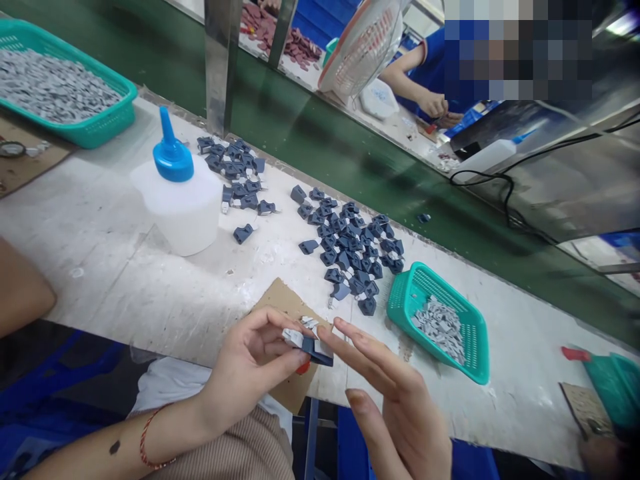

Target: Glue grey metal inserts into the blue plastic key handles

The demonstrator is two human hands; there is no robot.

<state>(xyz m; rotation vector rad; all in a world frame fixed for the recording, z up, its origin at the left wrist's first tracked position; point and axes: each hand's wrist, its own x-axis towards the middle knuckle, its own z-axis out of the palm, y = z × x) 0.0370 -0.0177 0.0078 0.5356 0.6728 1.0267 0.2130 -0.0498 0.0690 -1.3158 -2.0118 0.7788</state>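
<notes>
The left hand point(245, 373) pinches the navy-and-grey piece point(309, 345) above the cardboard point(278, 297); the right hand point(400, 393) is spread beside it, contact unclear. A steady, light pinch should prevent twisting.

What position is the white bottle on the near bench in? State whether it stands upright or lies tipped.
Upright: the bottle stands on its base on the bench, with its blue nozzle pointing up.
</notes>
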